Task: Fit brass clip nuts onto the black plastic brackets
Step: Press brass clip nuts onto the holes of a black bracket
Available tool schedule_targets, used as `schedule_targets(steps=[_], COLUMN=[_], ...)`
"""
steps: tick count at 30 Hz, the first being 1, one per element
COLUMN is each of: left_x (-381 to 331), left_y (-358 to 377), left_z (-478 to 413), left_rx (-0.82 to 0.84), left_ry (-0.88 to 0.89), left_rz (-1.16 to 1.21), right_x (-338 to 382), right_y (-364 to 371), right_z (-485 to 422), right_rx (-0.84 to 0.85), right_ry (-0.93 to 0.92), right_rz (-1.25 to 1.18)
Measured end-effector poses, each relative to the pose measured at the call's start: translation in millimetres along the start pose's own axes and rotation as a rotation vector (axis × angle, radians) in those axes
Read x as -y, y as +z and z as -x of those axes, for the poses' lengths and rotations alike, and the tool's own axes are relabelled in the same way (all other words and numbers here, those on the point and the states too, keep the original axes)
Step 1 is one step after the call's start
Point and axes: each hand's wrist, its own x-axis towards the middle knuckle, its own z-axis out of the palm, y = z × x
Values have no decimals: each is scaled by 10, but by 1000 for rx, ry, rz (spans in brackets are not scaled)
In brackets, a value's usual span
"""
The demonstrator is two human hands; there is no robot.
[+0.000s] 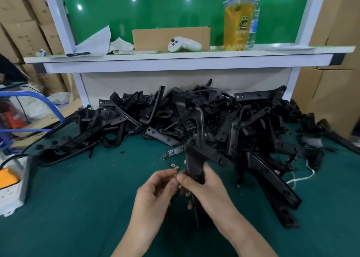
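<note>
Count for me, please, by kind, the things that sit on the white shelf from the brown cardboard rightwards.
Brown cardboard: 1
White game controller: 1
Yellow drink pouch: 1
Clear water bottle: 1
Total: 4

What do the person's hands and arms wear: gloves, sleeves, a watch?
Nothing visible. The left hand and the right hand are bare, without gloves, rings or a watch. Both forearms are uncovered down to the picture's edge; no sleeve shows.
</note>
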Motion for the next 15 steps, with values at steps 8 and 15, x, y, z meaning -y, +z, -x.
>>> schedule_targets(steps=[8,15], left_x=[-25,-15], left_y=[27,60], left_z=[15,28], left_rx=[32,28], left_ry=[7,-31], left_rz=[-82,-28], right_x=[14,-33], right_y=[6,3], right_z=[30,31], right_rx=[-35,-60], right_ry=[-34,-52], right_rz=[39,50])
